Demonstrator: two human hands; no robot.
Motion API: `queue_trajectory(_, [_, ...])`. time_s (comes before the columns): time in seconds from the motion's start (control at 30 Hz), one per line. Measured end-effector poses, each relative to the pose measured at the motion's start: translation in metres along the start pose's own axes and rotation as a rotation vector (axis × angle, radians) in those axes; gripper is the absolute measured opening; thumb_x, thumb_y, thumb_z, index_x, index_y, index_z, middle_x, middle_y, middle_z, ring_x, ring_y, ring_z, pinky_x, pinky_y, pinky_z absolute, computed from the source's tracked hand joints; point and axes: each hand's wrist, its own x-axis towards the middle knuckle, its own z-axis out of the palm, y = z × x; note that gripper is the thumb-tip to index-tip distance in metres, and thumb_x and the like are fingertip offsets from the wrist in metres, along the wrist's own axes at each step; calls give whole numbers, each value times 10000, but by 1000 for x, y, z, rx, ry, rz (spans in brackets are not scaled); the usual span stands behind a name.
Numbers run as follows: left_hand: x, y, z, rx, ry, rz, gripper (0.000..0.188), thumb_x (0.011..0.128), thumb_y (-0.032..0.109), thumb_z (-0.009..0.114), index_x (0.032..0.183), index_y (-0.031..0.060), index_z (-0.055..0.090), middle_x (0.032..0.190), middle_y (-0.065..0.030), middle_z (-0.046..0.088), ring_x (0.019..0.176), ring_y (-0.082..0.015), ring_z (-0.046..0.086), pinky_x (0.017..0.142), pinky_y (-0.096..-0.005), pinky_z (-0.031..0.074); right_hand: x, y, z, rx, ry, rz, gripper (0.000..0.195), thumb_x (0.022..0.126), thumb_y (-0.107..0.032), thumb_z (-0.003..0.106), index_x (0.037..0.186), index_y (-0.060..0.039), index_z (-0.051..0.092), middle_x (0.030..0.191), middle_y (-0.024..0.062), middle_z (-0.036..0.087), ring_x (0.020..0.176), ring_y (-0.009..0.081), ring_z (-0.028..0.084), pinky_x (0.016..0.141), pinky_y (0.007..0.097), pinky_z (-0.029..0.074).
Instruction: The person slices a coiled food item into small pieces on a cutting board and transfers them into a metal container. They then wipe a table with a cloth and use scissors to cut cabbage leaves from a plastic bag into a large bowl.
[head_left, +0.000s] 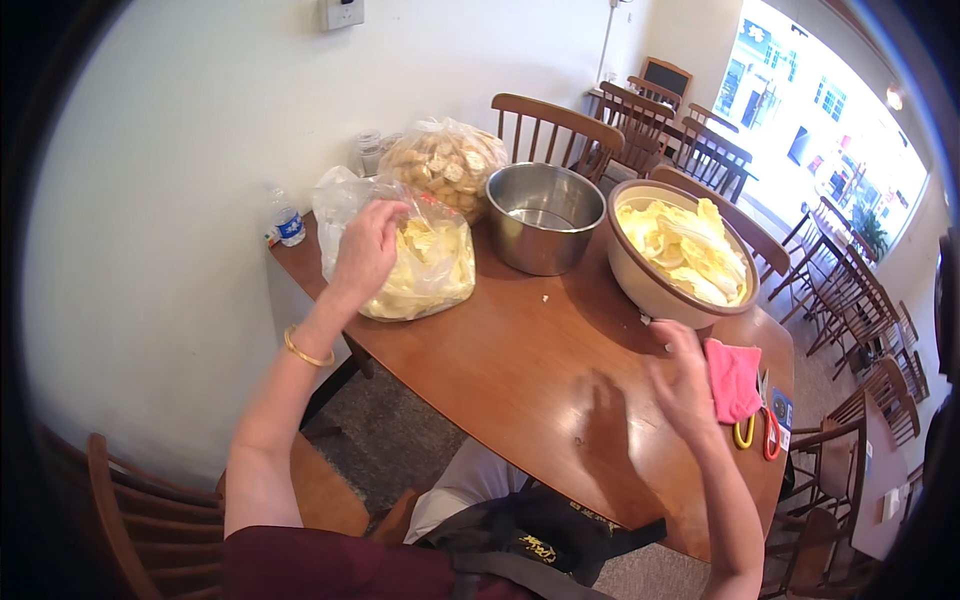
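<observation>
My left hand (371, 244) is over the near side of a clear plastic bag (442, 281) of pale yellow cabbage leaves (417, 241). Its fingers are bent at the bag's mouth; whether they pinch the plastic I cannot tell. My right hand (682, 379) hovers above the table with its fingers apart and holds nothing. Just beyond it stands a cream basin (637, 281) with a brown rim, heaped with torn napa cabbage leaves (682, 247). Between bag and basin is a round stainless steel pot (544, 244), with no food visible inside.
On the wooden table (480, 360), a pink cloth (733, 381) lies beside scissors (766, 424) with red and yellow handles. A tied bag of tan chunks (450, 169), glass jars (369, 152) and a water bottle (287, 217) stand by the wall. Wooden chairs (555, 124) surround the table.
</observation>
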Motion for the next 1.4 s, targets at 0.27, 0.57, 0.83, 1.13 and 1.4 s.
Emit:
queue_trajectory(0.27, [21,-68,-18,352,-537,-127,338,718,-92,520,1005,1,673,987,-213,665,954,-374,634,811,-433,506,148,-137,150,223,-345,300,619,903,-493,520,1257,8,430,1043,273,650,997,440,616,861,487,476])
queue_trajectory(0.57, [18,-71,-37,663,-909,-343,999,523,237,857,1402,104,400,1450,-159,380,1303,-389,389,1014,-527,406,171,-63,231,1209,-145,648,73,825,-66,530,851,-3,556,831,151,623,747,204,616,703,383,542])
queue_trajectory(0.83, [25,3,-25,620,-869,-98,1324,468,310,902,1525,119,129,1504,-239,264,1333,-472,318,1028,-685,295,116,-75,105,1800,37,718,53,839,-15,467,859,-11,516,766,79,548,710,191,556,855,422,511])
queue_trajectory(1.13, [5,150,49,250,-787,298,939,673,246,801,1451,51,314,1454,-237,350,1247,-429,444,1021,-500,409,-11,1,-45,1553,222,674,87,881,-111,499,939,-49,517,860,69,572,699,149,536,684,313,487])
queue_trajectory(1.4, [-28,224,-24,-696,-1543,270,183,865,141,620,1018,41,629,891,-174,653,793,-367,638,701,-431,517,-175,-55,-150,701,-577,681,193,868,-74,588,1050,-11,574,869,48,634,817,151,633,723,309,505])
